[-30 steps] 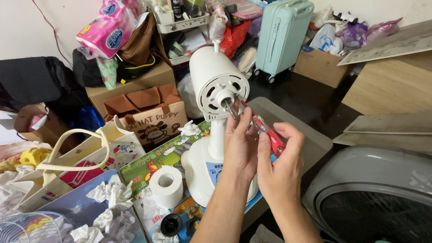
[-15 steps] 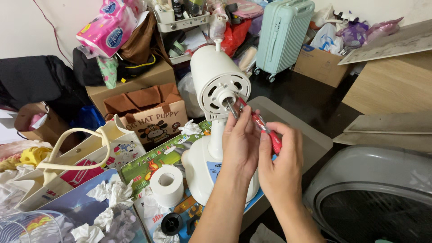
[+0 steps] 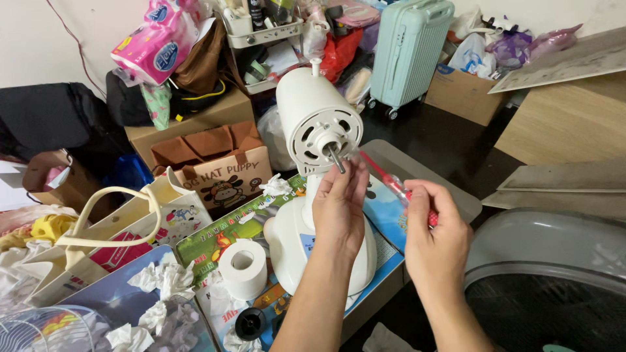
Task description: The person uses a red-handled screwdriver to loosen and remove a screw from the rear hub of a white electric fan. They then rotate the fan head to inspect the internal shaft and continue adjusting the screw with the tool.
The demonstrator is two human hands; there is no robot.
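A white fan body [image 3: 317, 124] stands upright on its round base [image 3: 293, 244], without blades or grille, its metal motor shaft [image 3: 336, 158] sticking out. My left hand [image 3: 340, 205] is raised just below the motor head, fingertips touching near the shaft, nothing clearly held in it. My right hand [image 3: 435, 231] grips a red-handled screwdriver [image 3: 395, 187], whose tip points up-left toward the motor but stays a little apart from it.
A toilet paper roll [image 3: 242, 268], a black round cap [image 3: 250, 322] and crumpled tissues [image 3: 160, 290] lie on colourful boards at left. A fan grille [image 3: 554, 287] sits at the lower right, a cardboard box [image 3: 222, 163] behind, a mint suitcase [image 3: 409, 52] at the back.
My right hand has drawn the screwdriver back and to the right, away from the motor face. My left hand has stayed under the shaft.
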